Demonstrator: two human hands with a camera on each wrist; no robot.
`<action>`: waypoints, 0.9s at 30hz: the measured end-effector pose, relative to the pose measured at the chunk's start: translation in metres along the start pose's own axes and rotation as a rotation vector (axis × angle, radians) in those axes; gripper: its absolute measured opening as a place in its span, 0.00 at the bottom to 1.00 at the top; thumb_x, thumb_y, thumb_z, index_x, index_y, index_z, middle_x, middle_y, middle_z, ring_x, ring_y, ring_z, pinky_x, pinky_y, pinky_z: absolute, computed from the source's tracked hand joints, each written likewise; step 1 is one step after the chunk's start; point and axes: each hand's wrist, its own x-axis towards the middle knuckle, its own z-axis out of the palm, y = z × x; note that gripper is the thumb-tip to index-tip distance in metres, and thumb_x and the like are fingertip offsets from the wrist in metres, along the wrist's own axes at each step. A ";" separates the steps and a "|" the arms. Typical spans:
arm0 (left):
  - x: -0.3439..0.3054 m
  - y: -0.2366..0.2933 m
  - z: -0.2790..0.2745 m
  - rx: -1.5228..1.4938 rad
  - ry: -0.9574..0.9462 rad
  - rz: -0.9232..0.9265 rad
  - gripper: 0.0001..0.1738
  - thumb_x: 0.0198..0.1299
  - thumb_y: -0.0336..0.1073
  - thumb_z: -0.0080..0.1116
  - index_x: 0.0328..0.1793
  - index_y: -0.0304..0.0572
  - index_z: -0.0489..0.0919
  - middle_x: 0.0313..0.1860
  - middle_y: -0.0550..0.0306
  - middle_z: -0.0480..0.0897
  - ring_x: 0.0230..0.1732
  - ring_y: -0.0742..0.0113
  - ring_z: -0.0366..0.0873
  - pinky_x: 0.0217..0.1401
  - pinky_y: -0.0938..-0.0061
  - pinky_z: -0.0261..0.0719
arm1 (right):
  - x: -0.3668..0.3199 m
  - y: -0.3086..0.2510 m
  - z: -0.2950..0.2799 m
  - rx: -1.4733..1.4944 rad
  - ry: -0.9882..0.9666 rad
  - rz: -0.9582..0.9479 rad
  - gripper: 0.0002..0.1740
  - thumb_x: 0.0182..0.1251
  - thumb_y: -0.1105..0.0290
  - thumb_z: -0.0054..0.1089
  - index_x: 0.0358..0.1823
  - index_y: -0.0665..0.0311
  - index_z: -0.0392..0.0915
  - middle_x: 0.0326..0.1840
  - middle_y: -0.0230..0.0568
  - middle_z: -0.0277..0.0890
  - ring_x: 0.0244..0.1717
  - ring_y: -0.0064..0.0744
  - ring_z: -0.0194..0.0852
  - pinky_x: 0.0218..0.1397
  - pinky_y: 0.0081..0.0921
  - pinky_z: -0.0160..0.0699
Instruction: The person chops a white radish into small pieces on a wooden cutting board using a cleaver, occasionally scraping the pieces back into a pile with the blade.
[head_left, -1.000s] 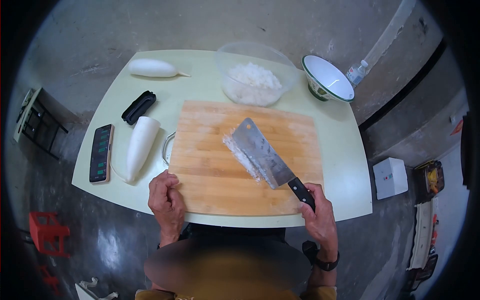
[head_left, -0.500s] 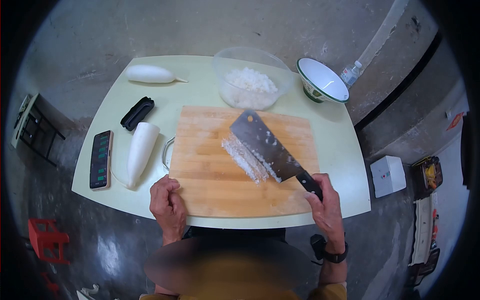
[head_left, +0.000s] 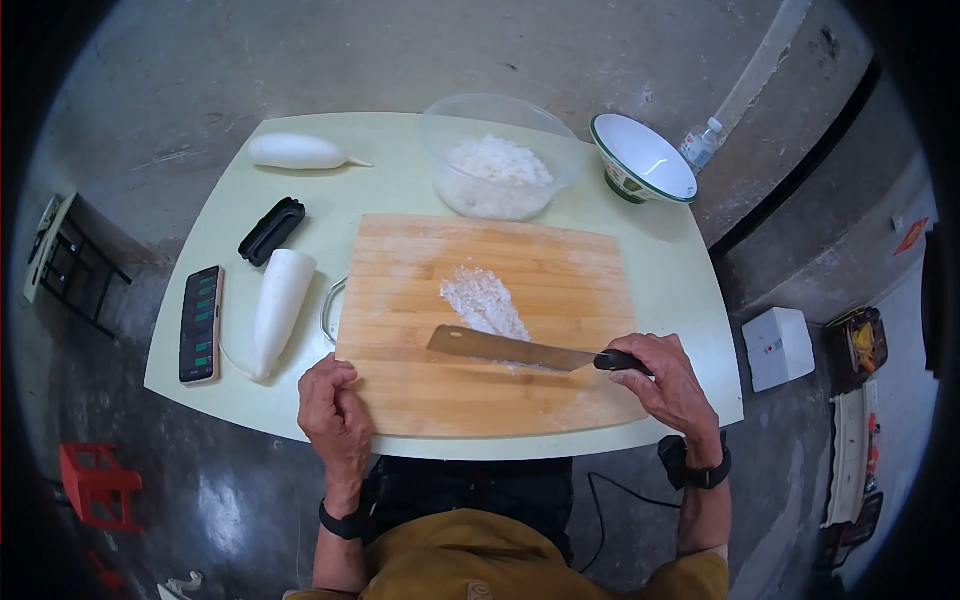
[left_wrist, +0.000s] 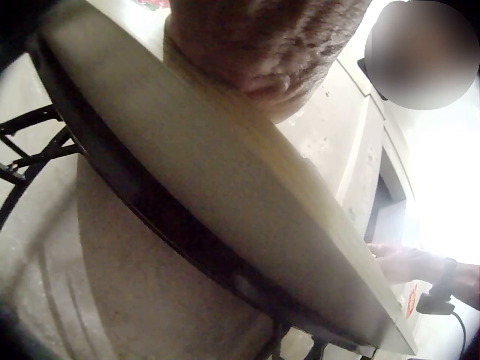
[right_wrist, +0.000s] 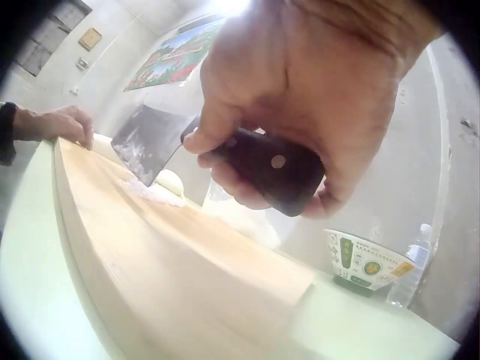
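My right hand (head_left: 665,378) grips the black handle of a cleaver (head_left: 510,350). The blade stands tilted close over the wooden cutting board (head_left: 560,400), just on the near side of a patch of minced white radish (head_left: 485,300). White bits cling to the blade in the right wrist view, where the handle (right_wrist: 281,169) lies across the palm. My left hand (head_left: 338,405), its fingers curled, holds the board's near left corner. In the left wrist view only its heel and wrist show, at the board's edge.
Behind the board stands a clear bowl (head_left: 545,125) of chopped white radish, beside a green-rimmed bowl (head_left: 650,160) and a plastic bottle (head_left: 702,145). A cut radish (head_left: 283,310), phone (head_left: 201,325) and black case (head_left: 271,232) lie left. A whole radish (head_left: 297,152) lies at the back left.
The cleaver has swung from a diagonal to nearly crosswise, its blade tipped up on edge and drawn to the near side of the minced radish. My left hand has stayed at the board's corner.
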 end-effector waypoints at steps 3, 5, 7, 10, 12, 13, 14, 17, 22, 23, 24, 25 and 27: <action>0.001 0.000 0.000 0.016 0.002 0.016 0.17 0.49 0.10 0.44 0.38 0.33 0.79 0.40 0.47 0.83 0.52 0.48 0.83 0.55 0.62 0.81 | 0.001 0.015 -0.001 0.005 -0.084 -0.028 0.16 0.62 0.70 0.67 0.52 0.58 0.80 0.45 0.33 0.83 0.48 0.35 0.77 0.56 0.32 0.60; 0.002 0.001 0.000 0.029 -0.001 0.029 0.17 0.50 0.10 0.44 0.38 0.33 0.79 0.40 0.47 0.83 0.52 0.48 0.83 0.55 0.62 0.81 | 0.004 0.023 -0.001 0.011 -0.111 -0.061 0.16 0.62 0.70 0.67 0.52 0.57 0.81 0.46 0.33 0.83 0.49 0.35 0.77 0.58 0.32 0.60; 0.003 0.003 0.000 0.029 -0.004 0.017 0.16 0.50 0.09 0.44 0.38 0.33 0.79 0.39 0.46 0.83 0.51 0.48 0.83 0.56 0.61 0.81 | 0.009 0.030 -0.001 -0.057 -0.100 -0.135 0.15 0.60 0.70 0.68 0.50 0.59 0.81 0.44 0.36 0.84 0.47 0.38 0.79 0.55 0.34 0.67; 0.003 0.004 0.000 0.054 -0.009 -0.001 0.16 0.50 0.10 0.44 0.37 0.33 0.79 0.39 0.46 0.83 0.51 0.48 0.83 0.56 0.61 0.82 | 0.023 0.035 -0.008 0.082 -0.174 -0.176 0.14 0.63 0.66 0.66 0.49 0.59 0.82 0.43 0.36 0.85 0.45 0.40 0.80 0.55 0.34 0.68; 0.002 0.001 0.000 0.061 -0.007 0.013 0.16 0.50 0.10 0.44 0.37 0.33 0.78 0.39 0.46 0.83 0.51 0.47 0.83 0.55 0.61 0.82 | 0.037 0.039 -0.009 0.084 -0.189 -0.198 0.14 0.62 0.65 0.67 0.48 0.61 0.82 0.42 0.38 0.84 0.43 0.43 0.80 0.51 0.35 0.71; 0.001 0.000 0.001 0.065 -0.005 0.027 0.15 0.50 0.10 0.44 0.37 0.33 0.78 0.39 0.46 0.83 0.51 0.47 0.83 0.55 0.61 0.82 | 0.044 0.042 -0.009 0.083 -0.202 -0.218 0.15 0.62 0.65 0.67 0.47 0.63 0.82 0.41 0.40 0.84 0.42 0.45 0.80 0.48 0.36 0.74; 0.001 0.000 0.001 0.067 -0.006 0.029 0.15 0.50 0.10 0.44 0.37 0.33 0.78 0.39 0.46 0.83 0.51 0.47 0.83 0.55 0.61 0.82 | 0.052 0.046 -0.008 0.086 -0.201 -0.219 0.15 0.62 0.65 0.67 0.47 0.63 0.82 0.41 0.40 0.84 0.42 0.45 0.80 0.48 0.36 0.74; 0.002 0.001 -0.001 0.082 -0.017 0.033 0.15 0.50 0.10 0.43 0.37 0.33 0.78 0.39 0.46 0.83 0.51 0.47 0.83 0.54 0.61 0.82 | 0.074 0.051 -0.007 0.100 -0.156 -0.260 0.13 0.59 0.72 0.66 0.47 0.63 0.82 0.38 0.43 0.83 0.38 0.48 0.78 0.47 0.39 0.77; 0.003 0.005 -0.001 0.065 -0.023 0.012 0.16 0.50 0.10 0.42 0.37 0.33 0.78 0.39 0.46 0.83 0.50 0.47 0.83 0.55 0.60 0.82 | 0.099 0.052 0.001 0.115 -0.106 -0.241 0.15 0.59 0.71 0.66 0.48 0.64 0.81 0.39 0.46 0.83 0.40 0.49 0.78 0.48 0.40 0.76; 0.003 0.006 -0.001 0.068 -0.023 0.011 0.16 0.50 0.10 0.42 0.37 0.33 0.78 0.39 0.46 0.83 0.50 0.47 0.83 0.55 0.60 0.82 | 0.101 0.053 0.001 0.120 -0.104 -0.259 0.15 0.59 0.71 0.66 0.48 0.64 0.81 0.39 0.46 0.83 0.40 0.49 0.78 0.48 0.40 0.76; 0.003 0.007 -0.001 0.060 -0.024 0.003 0.16 0.49 0.10 0.42 0.38 0.33 0.78 0.39 0.46 0.83 0.50 0.47 0.83 0.55 0.60 0.82 | 0.103 0.054 0.001 0.125 -0.102 -0.278 0.15 0.59 0.71 0.66 0.48 0.64 0.81 0.39 0.46 0.83 0.40 0.49 0.78 0.47 0.40 0.76; 0.004 0.008 -0.001 0.052 -0.024 -0.004 0.17 0.49 0.10 0.42 0.38 0.33 0.78 0.39 0.46 0.83 0.50 0.47 0.83 0.55 0.60 0.82 | 0.103 0.052 0.001 0.125 -0.102 -0.281 0.15 0.59 0.71 0.66 0.48 0.64 0.81 0.39 0.46 0.83 0.40 0.49 0.78 0.47 0.40 0.76; 0.003 0.006 0.000 0.050 -0.018 -0.002 0.17 0.49 0.10 0.42 0.38 0.33 0.78 0.39 0.46 0.83 0.50 0.47 0.83 0.55 0.60 0.82 | 0.096 0.044 -0.005 0.130 -0.084 -0.240 0.14 0.59 0.72 0.66 0.48 0.65 0.81 0.39 0.46 0.83 0.41 0.48 0.79 0.48 0.40 0.77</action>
